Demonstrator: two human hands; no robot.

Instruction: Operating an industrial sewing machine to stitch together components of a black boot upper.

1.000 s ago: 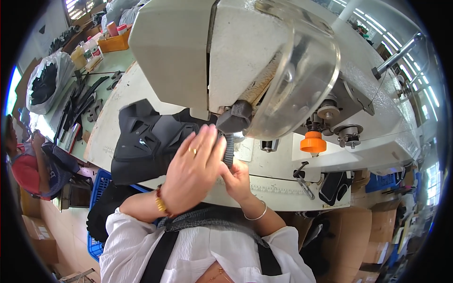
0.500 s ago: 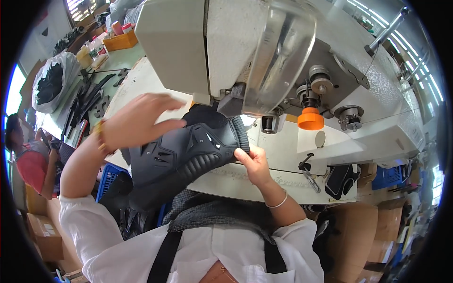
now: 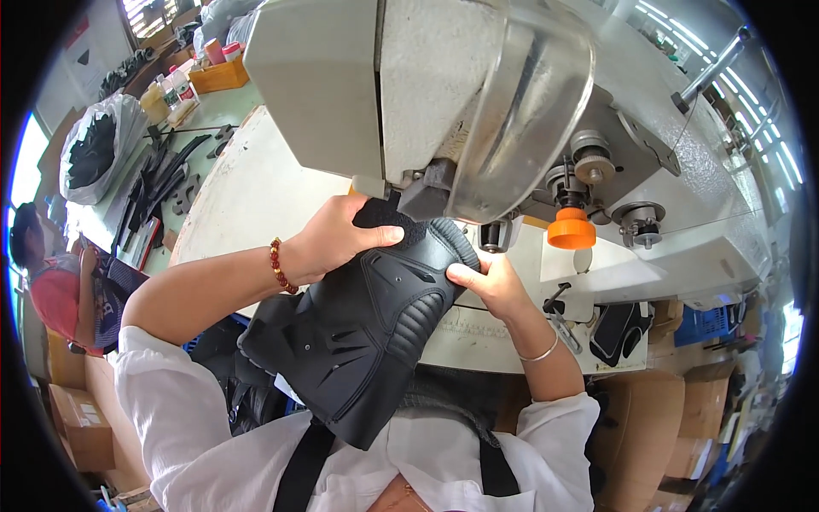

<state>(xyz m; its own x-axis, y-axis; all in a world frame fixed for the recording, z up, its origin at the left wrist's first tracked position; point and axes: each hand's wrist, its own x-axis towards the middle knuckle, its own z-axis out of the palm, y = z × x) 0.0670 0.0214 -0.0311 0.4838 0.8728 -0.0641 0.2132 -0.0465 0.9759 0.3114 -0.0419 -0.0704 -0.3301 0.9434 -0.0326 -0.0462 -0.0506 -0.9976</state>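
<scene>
A black moulded guard, with padded ribs and vent slots, hangs aslant from the sewing machine's bed toward my lap. On its upper left edge my left hand is closed, thumb on top, beside a fuzzy black strip under the machine head. My right hand pinches the guard's upper right edge, near the ribbed cuff, with its thumb on top. The grey sewing machine stands over the guard's upper end, so its needle area is hidden from view.
An orange knob sticks out of the machine's front. On the right of the table lie a metal clamp-like tool and a black padded piece. Black strips and a plastic bag sit at left, with a co-worker beyond.
My left hand has come down from above the guard and taken hold of its upper left edge. The guard has turned, its lower end swinging right and toward me.
</scene>
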